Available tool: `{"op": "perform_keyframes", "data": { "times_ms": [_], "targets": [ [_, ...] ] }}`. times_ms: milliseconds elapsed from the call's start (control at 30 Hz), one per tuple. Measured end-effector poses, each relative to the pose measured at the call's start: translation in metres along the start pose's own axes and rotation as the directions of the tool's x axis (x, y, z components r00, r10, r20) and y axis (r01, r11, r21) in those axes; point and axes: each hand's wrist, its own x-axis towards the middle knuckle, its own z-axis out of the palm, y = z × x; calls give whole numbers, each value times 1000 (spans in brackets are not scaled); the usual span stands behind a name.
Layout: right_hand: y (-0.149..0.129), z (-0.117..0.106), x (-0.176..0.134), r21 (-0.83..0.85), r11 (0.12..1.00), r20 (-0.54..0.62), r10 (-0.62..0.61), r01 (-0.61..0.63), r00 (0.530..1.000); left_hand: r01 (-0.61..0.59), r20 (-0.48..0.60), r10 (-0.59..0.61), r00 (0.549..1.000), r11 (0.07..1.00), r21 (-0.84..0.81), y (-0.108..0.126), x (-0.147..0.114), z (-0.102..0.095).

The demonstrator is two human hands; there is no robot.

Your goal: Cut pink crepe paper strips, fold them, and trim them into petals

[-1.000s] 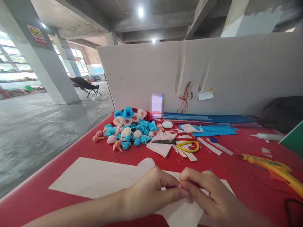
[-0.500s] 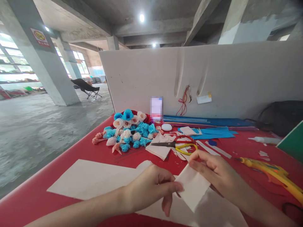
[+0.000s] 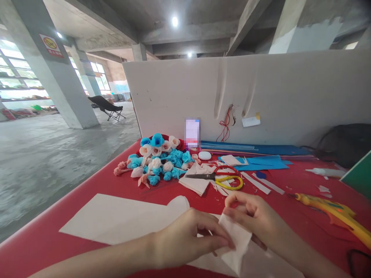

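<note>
A small piece of cream crepe paper [image 3: 238, 241] hangs between my two hands, creased and tilted. My left hand [image 3: 197, 237] pinches its left side between thumb and fingers. At its upper edge my right hand [image 3: 246, 212] grips it, thumb on the near face and fingers behind. Beneath my hands lies a large cream paper sheet [image 3: 116, 216] with a curled edge, partly hidden by my left forearm. Just beyond them, scissors [image 3: 216, 177] with one red and one yellow handle rest on a folded stack of cream paper [image 3: 195, 184].
Blue, cream and pink paper flowers [image 3: 162, 158] are heaped at the table's back left. To the right lie a yellow glue gun [image 3: 327, 208], paper strips [image 3: 256, 182], blue paper [image 3: 265, 163] and a glue bottle [image 3: 324, 172]. A white panel [image 3: 179, 88] stands behind the red table [image 3: 95, 185].
The small paper has turned and bent, its lower corner now farther down. My left hand has shifted slightly right along it, and my right hand slightly left.
</note>
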Motion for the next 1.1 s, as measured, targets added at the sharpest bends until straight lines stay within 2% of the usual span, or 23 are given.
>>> {"op": "perform_keyframes", "data": {
  "times_ms": [100,233,467,533,600,667,733,833,1000,1067,1100],
  "targets": [
    [1,3,1,59,995,-104,-79,85,992,28,-132,-38,990,997,-77,-7,2,0],
    [-1,5,0,60,978,-238,-182,202,954,-22,-280,1,960,997,-73,-11,3,-4],
    [-1,4,-4,-50,959,-318,-281,280,906,-150,-286,102,953,977,-152,-8,-2,3],
    [-2,3,-5,-37,966,-332,-254,257,908,-168,-309,119,944,976,-137,-7,-3,4],
    [-4,2,-6,2,983,-270,-174,182,947,-195,-344,154,926,977,-87,-7,-4,4],
    [-7,4,-7,6,994,-153,-108,111,982,-230,-369,200,908,972,-38,-8,-5,4],
    [-11,6,-8,-10,997,-75,-72,71,995,-239,-377,207,902,970,-38,-9,-5,3],
    [-15,11,-8,28,999,-47,-27,29,999,-235,-400,166,901,963,-130,-11,-4,3],
    [-15,11,-10,48,999,-100,-7,12,995,-232,-340,90,936,885,-404,-9,1,0],
    [-11,2,-17,-32,996,-234,-91,86,968,-210,-343,60,937,883,-419,-8,2,-2],
    [-7,-5,-22,-96,987,-326,-155,130,933,-197,-354,41,934,887,-418,-8,3,-3]
  ]
}}
